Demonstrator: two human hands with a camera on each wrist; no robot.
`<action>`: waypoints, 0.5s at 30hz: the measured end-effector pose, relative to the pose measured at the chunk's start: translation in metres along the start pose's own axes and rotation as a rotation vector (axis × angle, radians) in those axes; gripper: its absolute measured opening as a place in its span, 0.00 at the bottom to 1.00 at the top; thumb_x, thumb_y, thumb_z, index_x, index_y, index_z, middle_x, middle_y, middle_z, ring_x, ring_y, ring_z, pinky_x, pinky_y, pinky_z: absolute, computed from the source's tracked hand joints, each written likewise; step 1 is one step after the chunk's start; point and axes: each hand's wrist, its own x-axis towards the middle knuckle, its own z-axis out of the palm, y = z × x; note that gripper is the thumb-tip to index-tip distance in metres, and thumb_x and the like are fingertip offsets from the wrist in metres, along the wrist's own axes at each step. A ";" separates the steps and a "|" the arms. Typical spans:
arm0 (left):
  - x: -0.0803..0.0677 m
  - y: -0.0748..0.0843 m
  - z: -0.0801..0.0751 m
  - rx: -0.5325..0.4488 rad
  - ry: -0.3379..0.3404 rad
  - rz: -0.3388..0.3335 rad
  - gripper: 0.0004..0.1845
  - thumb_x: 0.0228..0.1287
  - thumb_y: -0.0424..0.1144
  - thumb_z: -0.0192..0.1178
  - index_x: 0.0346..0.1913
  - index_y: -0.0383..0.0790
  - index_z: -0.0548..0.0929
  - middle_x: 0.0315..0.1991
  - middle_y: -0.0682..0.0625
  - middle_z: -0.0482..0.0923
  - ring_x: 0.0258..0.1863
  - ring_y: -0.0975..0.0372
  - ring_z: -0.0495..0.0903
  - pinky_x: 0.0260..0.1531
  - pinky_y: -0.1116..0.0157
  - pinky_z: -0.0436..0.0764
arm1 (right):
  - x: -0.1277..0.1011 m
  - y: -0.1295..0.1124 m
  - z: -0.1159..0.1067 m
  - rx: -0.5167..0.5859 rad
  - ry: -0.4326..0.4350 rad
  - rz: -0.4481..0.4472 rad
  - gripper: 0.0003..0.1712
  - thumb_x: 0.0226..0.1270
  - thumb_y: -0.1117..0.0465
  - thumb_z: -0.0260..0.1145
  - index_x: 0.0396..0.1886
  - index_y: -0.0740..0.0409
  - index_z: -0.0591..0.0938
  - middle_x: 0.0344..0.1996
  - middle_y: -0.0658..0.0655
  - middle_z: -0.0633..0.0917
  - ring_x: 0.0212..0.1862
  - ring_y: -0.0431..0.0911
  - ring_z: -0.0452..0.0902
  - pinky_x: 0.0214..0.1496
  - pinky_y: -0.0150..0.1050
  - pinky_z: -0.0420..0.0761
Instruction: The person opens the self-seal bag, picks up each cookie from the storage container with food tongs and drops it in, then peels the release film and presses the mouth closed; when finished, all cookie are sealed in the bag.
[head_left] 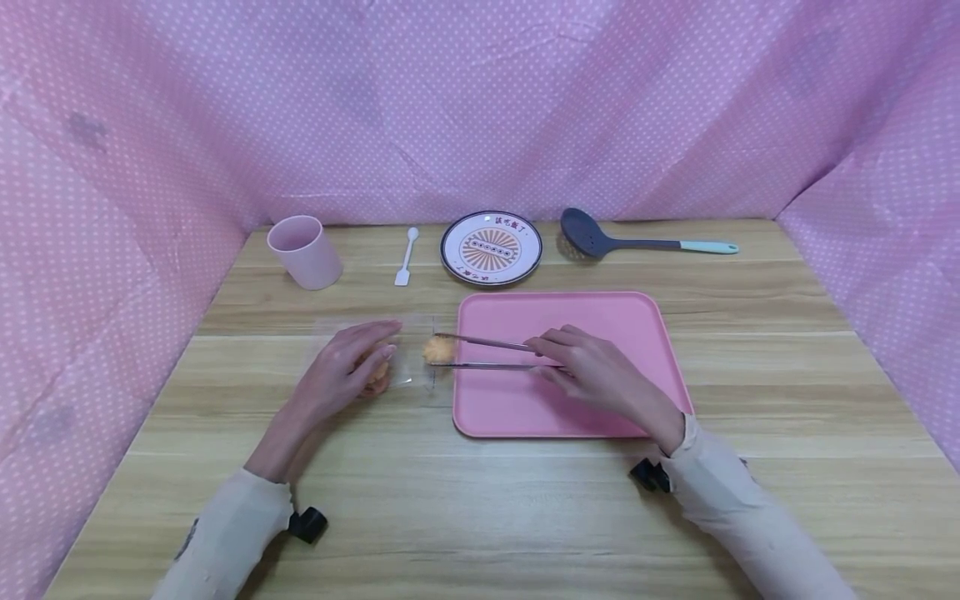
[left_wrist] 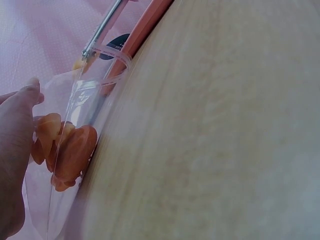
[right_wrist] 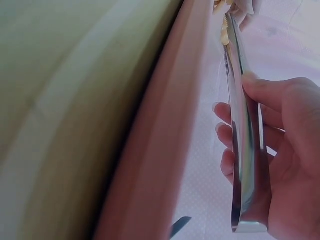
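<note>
In the head view my left hand [head_left: 339, 367] holds a clear plastic bag [head_left: 409, 362] on the table, left of the pink tray [head_left: 562, 310]. Inside the bag, orange-brown cookie-like pieces [left_wrist: 75, 152] show in the left wrist view, partly behind the hand. My right hand [head_left: 592, 368] grips metal tongs [right_wrist: 245, 150] above the tray, thumb on one arm and fingers on the other. Between the tong tips sits a round golden cookie-like piece [head_left: 438, 350], at the bag's mouth near the tray's left edge.
Along the table's back stand a pink cup [head_left: 307, 257], a small white spatula-ended spoon [head_left: 407, 257], a patterned plate [head_left: 491, 248] and a dark slotted spoon [head_left: 588, 233] with a mint handle end. Pink dotted cloth [head_left: 480, 108] hangs behind and at both sides.
</note>
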 end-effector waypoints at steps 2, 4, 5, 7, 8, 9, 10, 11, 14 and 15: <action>0.000 0.000 0.000 0.000 0.003 0.003 0.20 0.74 0.31 0.63 0.66 0.37 0.81 0.65 0.43 0.80 0.66 0.47 0.76 0.66 0.43 0.72 | 0.003 -0.002 0.001 0.002 -0.002 0.003 0.21 0.71 0.61 0.72 0.61 0.60 0.84 0.50 0.56 0.87 0.52 0.52 0.81 0.51 0.51 0.86; 0.000 0.000 0.000 0.000 0.004 0.007 0.20 0.74 0.30 0.63 0.66 0.37 0.81 0.65 0.43 0.80 0.66 0.47 0.75 0.66 0.43 0.72 | 0.005 -0.004 0.003 0.006 -0.004 0.003 0.21 0.71 0.60 0.72 0.61 0.60 0.85 0.50 0.56 0.87 0.52 0.52 0.81 0.51 0.51 0.86; 0.000 0.000 0.000 0.001 0.005 0.007 0.20 0.74 0.30 0.63 0.66 0.37 0.81 0.65 0.43 0.80 0.66 0.47 0.75 0.66 0.43 0.72 | 0.007 -0.005 0.003 0.007 -0.006 0.003 0.20 0.71 0.60 0.72 0.61 0.60 0.85 0.50 0.56 0.87 0.52 0.52 0.81 0.52 0.50 0.86; 0.000 0.001 0.000 -0.001 0.001 0.006 0.20 0.75 0.31 0.62 0.67 0.37 0.81 0.65 0.43 0.80 0.66 0.47 0.75 0.66 0.43 0.72 | 0.010 -0.007 0.005 0.009 -0.009 0.004 0.20 0.72 0.60 0.72 0.60 0.60 0.85 0.51 0.56 0.87 0.53 0.52 0.81 0.52 0.50 0.85; 0.000 0.001 -0.001 -0.001 0.001 0.005 0.20 0.75 0.31 0.62 0.67 0.37 0.81 0.65 0.43 0.80 0.66 0.47 0.75 0.66 0.43 0.72 | 0.011 -0.007 0.006 0.010 -0.012 0.004 0.20 0.72 0.60 0.72 0.61 0.60 0.85 0.51 0.56 0.87 0.53 0.52 0.81 0.53 0.50 0.85; 0.000 0.001 -0.001 -0.002 -0.001 0.004 0.20 0.75 0.31 0.62 0.67 0.37 0.81 0.65 0.43 0.80 0.66 0.47 0.75 0.66 0.43 0.72 | 0.012 -0.008 0.006 0.012 -0.015 0.006 0.20 0.72 0.59 0.71 0.61 0.60 0.85 0.51 0.56 0.87 0.53 0.52 0.81 0.53 0.50 0.85; 0.000 0.001 -0.001 -0.001 -0.001 0.004 0.20 0.75 0.31 0.62 0.67 0.37 0.81 0.65 0.43 0.80 0.66 0.47 0.75 0.66 0.43 0.72 | 0.014 -0.009 0.007 0.014 -0.019 0.009 0.20 0.72 0.59 0.71 0.61 0.59 0.84 0.51 0.56 0.87 0.53 0.51 0.81 0.53 0.50 0.85; 0.000 0.000 0.000 -0.001 0.000 0.006 0.20 0.75 0.31 0.62 0.66 0.37 0.81 0.65 0.43 0.80 0.66 0.46 0.75 0.66 0.43 0.72 | 0.015 -0.010 0.008 0.015 -0.023 0.010 0.20 0.72 0.59 0.71 0.61 0.59 0.84 0.52 0.56 0.86 0.53 0.51 0.81 0.53 0.50 0.85; -0.001 0.000 0.000 0.001 0.002 0.012 0.20 0.74 0.30 0.63 0.66 0.37 0.81 0.65 0.43 0.80 0.66 0.46 0.75 0.66 0.43 0.72 | 0.019 -0.012 0.010 0.020 -0.030 0.012 0.20 0.72 0.60 0.71 0.62 0.59 0.84 0.52 0.56 0.86 0.53 0.51 0.81 0.53 0.49 0.85; -0.001 -0.001 0.000 0.001 0.003 0.015 0.20 0.74 0.30 0.63 0.66 0.37 0.81 0.64 0.42 0.80 0.66 0.46 0.76 0.66 0.43 0.72 | 0.020 -0.013 0.011 0.023 -0.032 0.013 0.20 0.72 0.60 0.71 0.62 0.58 0.84 0.52 0.56 0.86 0.53 0.51 0.81 0.52 0.49 0.85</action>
